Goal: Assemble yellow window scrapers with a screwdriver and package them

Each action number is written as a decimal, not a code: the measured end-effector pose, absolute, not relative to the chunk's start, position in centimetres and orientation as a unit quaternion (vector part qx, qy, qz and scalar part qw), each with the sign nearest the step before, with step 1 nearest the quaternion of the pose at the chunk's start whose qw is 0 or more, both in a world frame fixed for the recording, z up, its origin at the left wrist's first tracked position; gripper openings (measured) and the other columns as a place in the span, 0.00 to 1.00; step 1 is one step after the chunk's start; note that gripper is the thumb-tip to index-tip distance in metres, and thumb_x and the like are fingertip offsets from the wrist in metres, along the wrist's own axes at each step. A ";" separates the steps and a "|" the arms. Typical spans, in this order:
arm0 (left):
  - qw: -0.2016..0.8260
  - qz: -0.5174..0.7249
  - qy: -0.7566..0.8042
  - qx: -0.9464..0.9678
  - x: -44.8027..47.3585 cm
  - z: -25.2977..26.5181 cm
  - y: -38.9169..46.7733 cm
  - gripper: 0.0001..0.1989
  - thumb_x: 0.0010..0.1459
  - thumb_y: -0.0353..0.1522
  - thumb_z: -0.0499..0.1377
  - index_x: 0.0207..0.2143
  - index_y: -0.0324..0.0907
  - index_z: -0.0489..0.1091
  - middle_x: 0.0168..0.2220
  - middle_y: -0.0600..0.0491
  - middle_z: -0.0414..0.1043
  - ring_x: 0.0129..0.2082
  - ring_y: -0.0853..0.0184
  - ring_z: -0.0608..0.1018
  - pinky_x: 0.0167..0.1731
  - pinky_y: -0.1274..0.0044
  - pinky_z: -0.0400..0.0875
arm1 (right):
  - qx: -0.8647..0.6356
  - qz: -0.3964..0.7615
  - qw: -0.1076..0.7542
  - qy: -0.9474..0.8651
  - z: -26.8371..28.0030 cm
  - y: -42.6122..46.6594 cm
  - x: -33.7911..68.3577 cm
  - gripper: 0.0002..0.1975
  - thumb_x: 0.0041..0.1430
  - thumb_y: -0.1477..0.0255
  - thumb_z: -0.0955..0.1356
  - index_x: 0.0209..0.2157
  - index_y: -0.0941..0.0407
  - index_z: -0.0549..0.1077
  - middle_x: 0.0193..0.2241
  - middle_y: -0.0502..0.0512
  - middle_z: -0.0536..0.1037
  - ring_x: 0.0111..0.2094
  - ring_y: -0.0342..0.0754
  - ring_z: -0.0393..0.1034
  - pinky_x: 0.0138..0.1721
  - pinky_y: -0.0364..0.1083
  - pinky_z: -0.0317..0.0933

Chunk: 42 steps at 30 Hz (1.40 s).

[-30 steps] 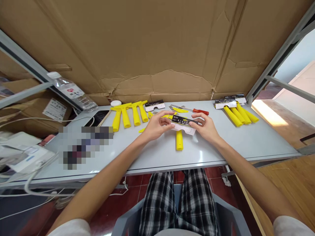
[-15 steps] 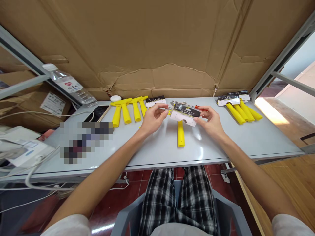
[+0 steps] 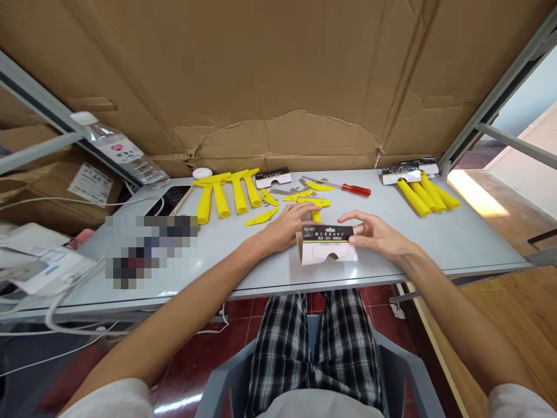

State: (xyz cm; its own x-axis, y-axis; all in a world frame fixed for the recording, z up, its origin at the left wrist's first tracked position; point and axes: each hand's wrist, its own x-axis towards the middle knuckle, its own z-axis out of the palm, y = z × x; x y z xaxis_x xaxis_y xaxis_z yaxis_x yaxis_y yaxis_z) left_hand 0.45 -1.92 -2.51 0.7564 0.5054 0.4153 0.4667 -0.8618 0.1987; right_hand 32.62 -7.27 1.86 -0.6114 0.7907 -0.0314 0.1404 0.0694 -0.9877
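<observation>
Near the front of the table (image 3: 391,268), the right hand (image 3: 383,234) pinches a black-and-white card (image 3: 326,238) beside the left hand (image 3: 288,227), whose fingers' grip is unclear, with a yellow scraper (image 3: 317,202) and screwdriver (image 3: 357,190) behind, room running right to packaged handles (image 3: 415,197).

I count nine yellow scraper handles (image 3: 221,200): four at left, one in the middle, four at right. There are also four loose flat yellow pieces (image 3: 261,217), at least four printed cardboard sleeves (image 3: 327,244), one red-handled screwdriver (image 3: 355,190), one plastic bottle (image 3: 122,151) and one phone (image 3: 170,199).
</observation>
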 end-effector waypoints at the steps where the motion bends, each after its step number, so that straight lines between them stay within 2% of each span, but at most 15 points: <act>1: 0.036 0.232 0.249 0.939 0.3 -2.6 -1.8 0.18 0.75 0.32 0.62 0.62 0.53 0.81 0.73 0.45 0.71 0.73 0.49 0.72 0.67 0.51 0.70 | -0.361 0.559 0.284 -0.690 1.7 -8.0 32.5 0.31 0.65 0.50 0.77 0.62 0.51 0.74 0.41 0.55 0.88 0.40 0.53 0.82 0.46 0.53 0.73; 4: 0.039 0.247 0.226 0.941 0.4 -2.8 -1.6 0.20 0.73 0.28 0.62 0.63 0.52 0.80 0.71 0.44 0.75 0.72 0.51 0.74 0.66 0.53 0.73 | -0.452 0.384 0.394 -0.702 1.6 -10.2 32.2 0.25 0.68 0.53 0.75 0.59 0.51 0.78 0.53 0.60 0.86 0.44 0.54 0.82 0.48 0.53 0.73; 6: 0.046 0.259 0.212 0.941 0.5 -2.9 -1.6 0.20 0.73 0.26 0.62 0.62 0.51 0.81 0.69 0.44 0.77 0.71 0.53 0.76 0.66 0.55 0.74 | -0.475 0.313 0.447 -0.690 1.6 -11.3 32.3 0.24 0.69 0.53 0.74 0.59 0.51 0.80 0.51 0.60 0.86 0.43 0.53 0.81 0.46 0.52 0.72; 8: 0.050 0.262 0.199 0.943 0.7 -2.8 -1.6 0.19 0.74 0.27 0.61 0.61 0.50 0.82 0.67 0.44 0.79 0.70 0.53 0.78 0.66 0.55 0.75 | -0.462 0.323 0.444 -0.696 1.8 -12.2 32.4 0.23 0.71 0.53 0.73 0.59 0.51 0.80 0.40 0.56 0.86 0.37 0.51 0.77 0.39 0.49 0.70; 10: 0.052 0.265 0.195 0.943 0.8 -2.7 -1.7 0.17 0.75 0.28 0.60 0.60 0.49 0.82 0.65 0.44 0.81 0.68 0.53 0.79 0.66 0.55 0.76 | -0.435 0.380 0.403 -0.710 2.0 -13.0 32.6 0.24 0.73 0.52 0.72 0.60 0.52 0.79 0.29 0.51 0.80 0.28 0.47 0.69 0.31 0.46 0.63; 12: 0.057 0.271 0.197 0.941 0.8 -2.6 -1.9 0.16 0.76 0.29 0.59 0.60 0.49 0.82 0.64 0.43 0.81 0.67 0.53 0.80 0.65 0.55 0.78 | -0.411 0.442 0.356 -0.713 2.2 -13.7 32.6 0.25 0.74 0.50 0.71 0.60 0.53 0.79 0.24 0.46 0.71 0.23 0.44 0.59 0.26 0.45 0.55; 14: 0.065 0.282 0.200 0.936 0.8 -2.5 -1.9 0.16 0.77 0.29 0.59 0.59 0.49 0.82 0.64 0.42 0.81 0.66 0.54 0.81 0.64 0.54 0.79 | -0.403 0.469 0.329 -0.714 2.3 -14.2 32.5 0.26 0.74 0.49 0.70 0.60 0.52 0.78 0.22 0.44 0.66 0.22 0.43 0.54 0.24 0.45 0.51; 18: 0.069 0.296 0.205 0.930 0.9 -2.7 -1.8 0.17 0.77 0.28 0.58 0.59 0.50 0.82 0.63 0.41 0.81 0.65 0.55 0.82 0.63 0.54 0.80 | -0.420 0.403 0.316 -0.749 2.0 -14.6 32.0 0.21 0.75 0.53 0.69 0.60 0.50 0.79 0.23 0.45 0.68 0.24 0.45 0.58 0.28 0.46 0.55; 21: 0.073 0.296 0.200 0.931 1.0 -2.7 -1.6 0.16 0.77 0.29 0.58 0.59 0.49 0.82 0.63 0.40 0.81 0.64 0.55 0.82 0.62 0.55 0.80 | -0.445 0.344 0.337 -0.755 1.3 -14.5 31.6 0.20 0.76 0.57 0.68 0.61 0.50 0.77 0.23 0.45 0.72 0.26 0.47 0.62 0.31 0.47 0.58; 27: 0.106 0.272 0.203 0.935 1.3 -2.1 -2.2 0.16 0.77 0.31 0.59 0.60 0.50 0.82 0.63 0.41 0.81 0.64 0.53 0.81 0.63 0.53 0.78 | -0.486 0.368 0.396 -0.687 -0.2 -13.2 31.0 0.21 0.74 0.56 0.68 0.61 0.52 0.73 0.25 0.46 0.74 0.27 0.49 0.66 0.31 0.49 0.59; 32: 0.125 0.270 0.198 0.934 1.6 -1.8 -2.4 0.17 0.77 0.31 0.58 0.59 0.49 0.83 0.62 0.41 0.81 0.65 0.53 0.79 0.64 0.53 0.77 | -0.492 0.385 0.416 -0.660 0.0 -12.2 30.4 0.21 0.70 0.55 0.70 0.57 0.53 0.73 0.23 0.44 0.72 0.26 0.48 0.65 0.30 0.47 0.58; 36: 0.143 0.285 0.186 0.929 1.6 -1.9 -2.2 0.16 0.75 0.29 0.60 0.59 0.48 0.83 0.60 0.40 0.82 0.64 0.52 0.79 0.63 0.53 0.77 | -0.498 0.369 0.421 -0.662 0.2 -12.2 29.5 0.18 0.69 0.58 0.71 0.54 0.52 0.74 0.23 0.44 0.73 0.25 0.47 0.66 0.31 0.48 0.61; 42: 0.166 0.278 0.190 0.927 1.6 -1.7 -2.2 0.16 0.73 0.31 0.64 0.60 0.50 0.81 0.60 0.44 0.83 0.64 0.54 0.80 0.66 0.54 0.75 | -0.508 0.318 0.420 -0.682 0.1 -12.6 28.6 0.15 0.70 0.59 0.69 0.52 0.51 0.75 0.24 0.47 0.77 0.25 0.49 0.68 0.32 0.49 0.65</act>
